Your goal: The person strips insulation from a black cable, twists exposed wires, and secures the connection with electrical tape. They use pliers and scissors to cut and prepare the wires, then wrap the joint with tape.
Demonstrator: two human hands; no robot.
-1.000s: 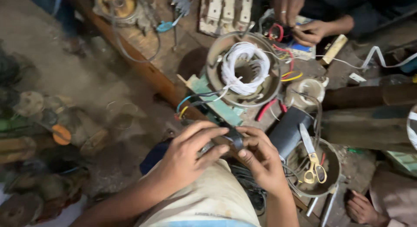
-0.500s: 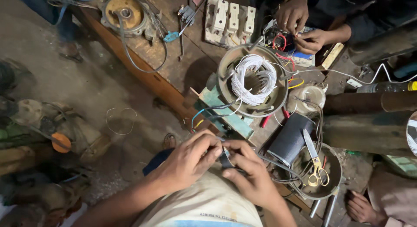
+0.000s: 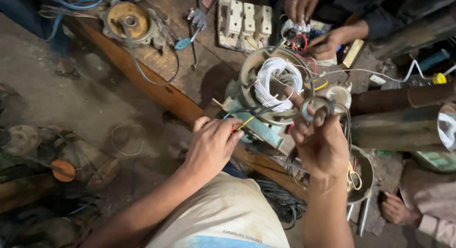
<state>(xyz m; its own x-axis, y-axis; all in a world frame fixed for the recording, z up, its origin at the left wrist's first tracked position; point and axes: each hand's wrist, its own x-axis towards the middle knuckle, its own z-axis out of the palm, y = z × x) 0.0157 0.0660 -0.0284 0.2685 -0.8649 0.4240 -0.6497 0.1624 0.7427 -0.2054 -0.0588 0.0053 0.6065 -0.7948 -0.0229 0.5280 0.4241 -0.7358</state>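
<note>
My left hand pinches a bundle of thin wires, red, yellow and black, at their near ends. My right hand is raised and holds a roll of tape between fingers and thumb. The wires run up to a round motor stator with a white coil winding inside, which stands on the wooden bench between my hands.
Another person's hands handle small coloured wires at the bench's far side. A white switch block and a rusty round motor part lie on the bench. A metal bowl with scissors sits right. Someone's hand rests lower right.
My hands, joined low together on a small dark part, have separated and risen: the left now pinches the wires, the right lifts the tape roll. The view has shifted closer.
</note>
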